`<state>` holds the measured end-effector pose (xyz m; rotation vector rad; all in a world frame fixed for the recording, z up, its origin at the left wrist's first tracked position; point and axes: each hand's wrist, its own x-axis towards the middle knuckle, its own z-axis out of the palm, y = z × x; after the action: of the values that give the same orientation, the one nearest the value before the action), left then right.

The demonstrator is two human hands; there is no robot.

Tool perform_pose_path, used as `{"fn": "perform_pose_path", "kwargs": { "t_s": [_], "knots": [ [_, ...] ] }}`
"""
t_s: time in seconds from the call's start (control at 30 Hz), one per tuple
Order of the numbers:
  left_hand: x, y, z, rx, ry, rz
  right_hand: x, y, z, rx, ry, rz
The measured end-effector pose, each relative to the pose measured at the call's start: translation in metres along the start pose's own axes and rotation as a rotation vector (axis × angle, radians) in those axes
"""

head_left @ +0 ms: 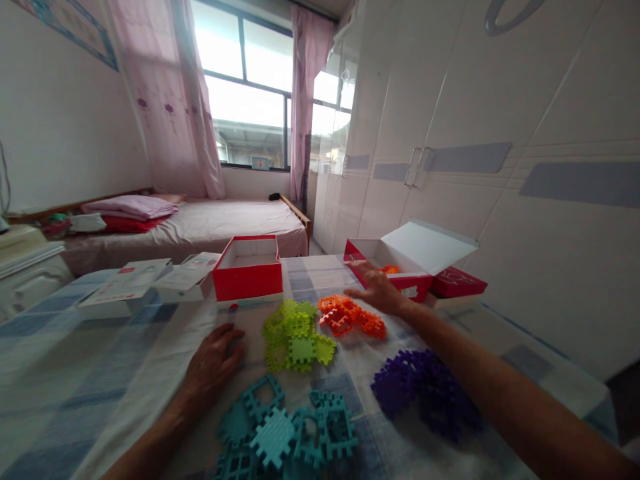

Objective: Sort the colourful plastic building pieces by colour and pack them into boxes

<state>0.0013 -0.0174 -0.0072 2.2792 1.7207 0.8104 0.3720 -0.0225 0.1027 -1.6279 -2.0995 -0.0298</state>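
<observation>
My left hand (214, 355) rests on the checked tablecloth, its fingers loosely bent and apart, with nothing in them. Just right of it lies a pile of lime-green interlocking plastic tiles (300, 337). My right hand (375, 287) reaches forward with its fingers spread and empty, in front of the open red box (356, 251). Orange tiles (345, 315) lie below that hand, and a few more orange tiles (390, 269) show inside the box. Nearer to me are a teal tile pile (274, 437) and a purple tile pile (420, 387), the latter partly hidden by my right forearm.
A second open red box (247, 283) stands at the table's far edge. To its left lie two shallow white boxes (125, 290). The right box's white lid (430, 245) leans open beside a red piece (459, 283). A bed (225, 223) and white wardrobe (450, 113) stand beyond.
</observation>
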Motion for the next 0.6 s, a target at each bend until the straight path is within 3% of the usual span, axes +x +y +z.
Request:
{"fn": "perform_pose_path", "kwargs": {
  "t_s": [0.07,0.17,0.33,0.6],
  "knots": [
    [0.000,0.003,-0.002,-0.001,-0.003,-0.009,-0.011,-0.012,0.026,0.015,-0.264,-0.061],
    [-0.001,0.005,-0.002,0.006,0.010,-0.004,-0.015,-0.016,0.052,0.004,-0.423,0.033],
    [-0.002,0.006,-0.001,-0.012,0.012,-0.009,-0.008,-0.009,0.061,0.043,-0.442,0.073],
    [-0.002,0.007,-0.002,-0.002,0.000,-0.017,-0.015,-0.016,0.064,0.077,-0.257,0.043]
  ]
}}
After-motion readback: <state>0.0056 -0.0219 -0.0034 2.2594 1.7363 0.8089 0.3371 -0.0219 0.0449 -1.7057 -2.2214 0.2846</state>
